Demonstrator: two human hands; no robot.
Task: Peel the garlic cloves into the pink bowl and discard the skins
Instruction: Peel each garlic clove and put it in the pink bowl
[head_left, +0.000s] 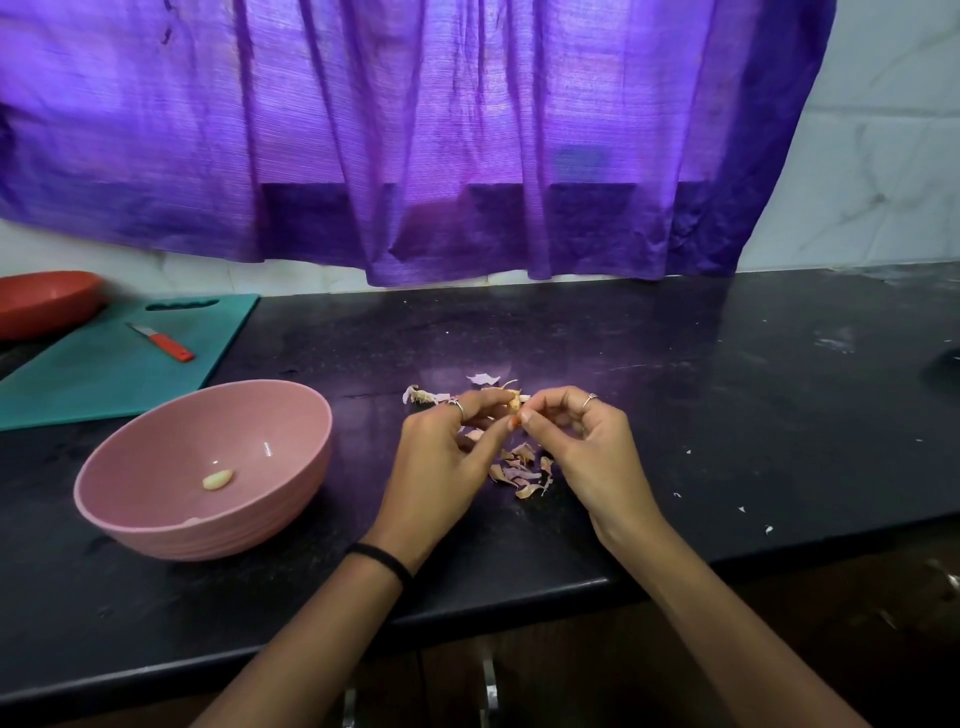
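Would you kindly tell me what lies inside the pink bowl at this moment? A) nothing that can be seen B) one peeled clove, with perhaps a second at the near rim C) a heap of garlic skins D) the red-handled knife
B: a pale peeled clove lies on the floor of the pink bowl, while the skins lie on the counter.

A counter (675, 415) is seen from above, with a curtain (415, 130) hung behind it. A bowl (156, 525) is set at the near left, with one clove (218, 479) inside. Behind the bowl, a board (104, 374) is laid, with a knife (161, 341) on it. Right of the bowl, skins (519, 467) are scattered beneath the left hand (441, 462) and right hand (587, 447), which are met over them.
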